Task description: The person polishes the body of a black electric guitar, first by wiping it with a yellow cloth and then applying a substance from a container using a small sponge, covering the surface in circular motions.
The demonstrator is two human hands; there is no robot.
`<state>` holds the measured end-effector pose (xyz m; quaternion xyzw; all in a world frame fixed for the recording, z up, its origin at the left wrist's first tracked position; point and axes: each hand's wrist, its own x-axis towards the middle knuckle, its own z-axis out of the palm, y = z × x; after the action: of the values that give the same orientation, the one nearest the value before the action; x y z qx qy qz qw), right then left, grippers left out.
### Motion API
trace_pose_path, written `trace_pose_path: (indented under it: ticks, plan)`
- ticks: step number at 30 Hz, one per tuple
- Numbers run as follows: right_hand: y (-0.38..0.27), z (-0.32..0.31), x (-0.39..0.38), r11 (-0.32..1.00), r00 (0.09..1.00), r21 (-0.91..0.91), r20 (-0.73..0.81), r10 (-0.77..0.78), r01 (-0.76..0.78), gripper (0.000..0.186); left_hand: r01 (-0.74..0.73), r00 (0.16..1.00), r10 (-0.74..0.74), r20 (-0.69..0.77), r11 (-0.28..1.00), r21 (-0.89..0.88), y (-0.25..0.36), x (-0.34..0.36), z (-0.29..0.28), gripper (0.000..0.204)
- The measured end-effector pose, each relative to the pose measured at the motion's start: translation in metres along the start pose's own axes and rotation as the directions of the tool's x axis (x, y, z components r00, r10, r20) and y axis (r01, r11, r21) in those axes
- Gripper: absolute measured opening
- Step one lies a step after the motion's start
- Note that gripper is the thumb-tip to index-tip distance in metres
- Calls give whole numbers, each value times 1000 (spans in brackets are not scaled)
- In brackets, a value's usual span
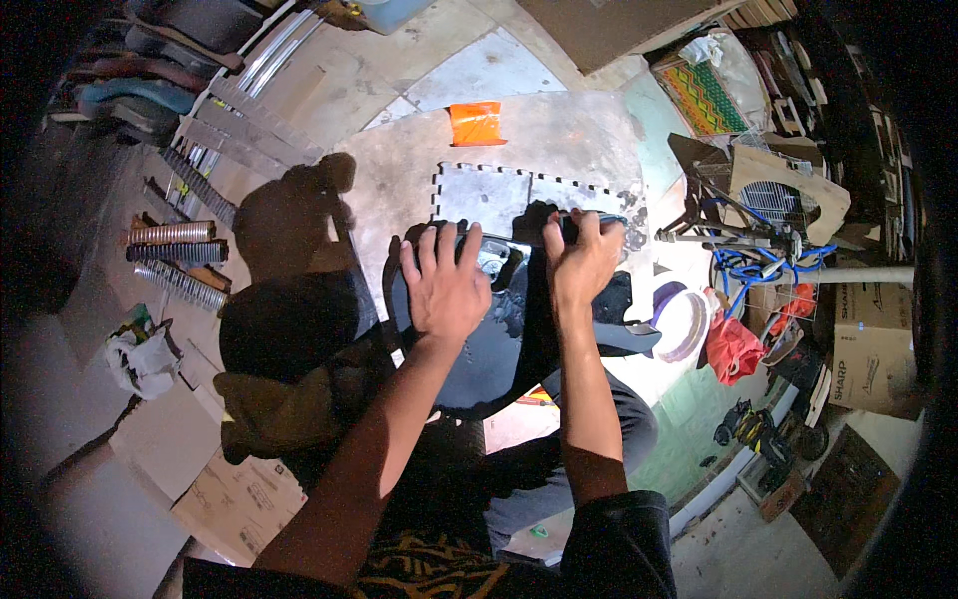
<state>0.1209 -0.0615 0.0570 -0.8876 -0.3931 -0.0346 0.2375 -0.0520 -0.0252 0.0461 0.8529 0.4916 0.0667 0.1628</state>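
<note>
A large black rounded panel with a glossy, patchy surface lies in front of me, just above my lap. My left hand rests on its left part, fingers spread and palm down. At the panel's far right edge, my right hand is closed with its fingers curled over something dark. What it grips is mostly hidden by the fingers and shadow. Beyond both hands lies a pale mat with interlocking toothed edges. Farther off, an orange packet sits on the floor.
To the right are a round white basin, a red cloth, tangled blue cord and a cardboard box. Ridged metallic rods and a crumpled white bag lie left. Flattened cardboard is at lower left.
</note>
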Motion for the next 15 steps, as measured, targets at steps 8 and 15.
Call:
trace_pose_path:
  ticks: [8, 15]
  plan:
    - [12, -15, -31, 997, 993, -48, 111, -51, 56, 30, -7, 1000, 7, -1, 1000, -19, -2, -1, 1, 59]
    - [-5, -17, -70, 999, 990, -29, 133, 48, -44, 36, -12, 1000, 12, 6, 1000, 6, -4, -1, 4, 61]
